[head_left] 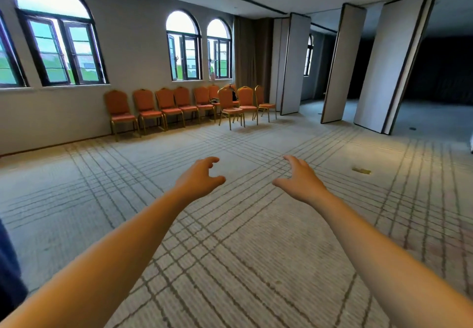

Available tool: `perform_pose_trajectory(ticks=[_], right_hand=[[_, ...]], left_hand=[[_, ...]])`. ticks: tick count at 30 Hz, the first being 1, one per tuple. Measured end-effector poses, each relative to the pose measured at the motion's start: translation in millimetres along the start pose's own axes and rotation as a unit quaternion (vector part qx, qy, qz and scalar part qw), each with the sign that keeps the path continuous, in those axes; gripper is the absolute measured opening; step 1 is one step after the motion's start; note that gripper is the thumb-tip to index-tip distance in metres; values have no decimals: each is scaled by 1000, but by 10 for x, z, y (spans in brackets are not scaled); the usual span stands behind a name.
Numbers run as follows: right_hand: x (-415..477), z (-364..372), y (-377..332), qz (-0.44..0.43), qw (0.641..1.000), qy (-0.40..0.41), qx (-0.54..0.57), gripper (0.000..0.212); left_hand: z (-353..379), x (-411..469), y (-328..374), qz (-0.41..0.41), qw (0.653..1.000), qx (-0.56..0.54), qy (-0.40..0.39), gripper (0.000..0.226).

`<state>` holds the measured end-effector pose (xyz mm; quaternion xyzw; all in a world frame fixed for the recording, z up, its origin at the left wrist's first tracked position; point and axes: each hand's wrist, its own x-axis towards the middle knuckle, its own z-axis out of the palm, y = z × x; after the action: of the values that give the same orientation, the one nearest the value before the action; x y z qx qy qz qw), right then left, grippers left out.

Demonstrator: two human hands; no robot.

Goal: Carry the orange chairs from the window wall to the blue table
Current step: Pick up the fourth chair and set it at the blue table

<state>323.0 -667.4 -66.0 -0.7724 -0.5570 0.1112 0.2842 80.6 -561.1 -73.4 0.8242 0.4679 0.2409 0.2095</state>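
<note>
Item 1, nearest: left hand (198,179) and right hand (299,181), both on bare forearms that are extending forward over the carpet (230,238). Each is hanging empty, fingers spread and loosely curved, pinching nothing.

Item 2: orange chairs (165,99), well apart from the hands, lining up in a row against the window wall (138,46). Three more chairs (227,102) are standing pulled out from the row's right end.
- Handling, as a judgement: padded seats and backs on thin gold metal frames are suggesting a stiff, fairly light piece, awkward rather than heavy. The top rail of the back and the front edge of the seat are looking like the firmest places to grip, since the padding is likely yielding under fingers.

Item 3: the blue table is not showing in this view.

Item 4, surroundings: a dark bag-like object (233,95) is sitting on one chair near the corner and may need removing. Folding partition panels (294,64) are standing just right of the chairs. A small yellowish scrap (361,171) is lying on the carpet to the right, off the straight path.
</note>
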Motion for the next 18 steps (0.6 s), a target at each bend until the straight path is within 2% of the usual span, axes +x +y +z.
perform_pose_trajectory(ticks=[5, 11, 18], right_hand=[[1543, -116, 115, -20, 1000, 11, 8, 81], [2867, 183, 465, 6, 998, -61, 12, 88], [4649, 545, 855, 28, 997, -69, 22, 88]], left_hand=[[89, 1396, -70, -15, 999, -26, 28, 64], [499, 2662, -365, -49, 998, -28, -4, 67], [980, 4461, -803, -56, 997, -23, -40, 67]])
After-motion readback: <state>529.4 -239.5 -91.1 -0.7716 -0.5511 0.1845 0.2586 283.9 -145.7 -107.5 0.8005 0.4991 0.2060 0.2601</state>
